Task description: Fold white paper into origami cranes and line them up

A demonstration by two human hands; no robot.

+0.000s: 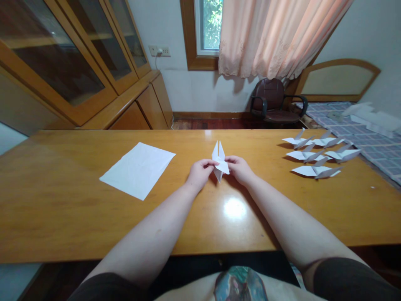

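Observation:
A half-folded white paper crane (219, 161) is held just above the middle of the wooden table (78, 209). My left hand (199, 172) pinches its left side and my right hand (239, 168) pinches its right side. Two thin points of the paper stick up away from me. Both hands have their fingers closed on the paper.
A flat stack of white paper sheets (138, 169) lies to the left. Several finished paper cranes (319, 154) stand in rows at the right. Behind the table are a dark office chair (275, 104), a bed (366, 133), and wooden cabinets (94, 71) along the left wall.

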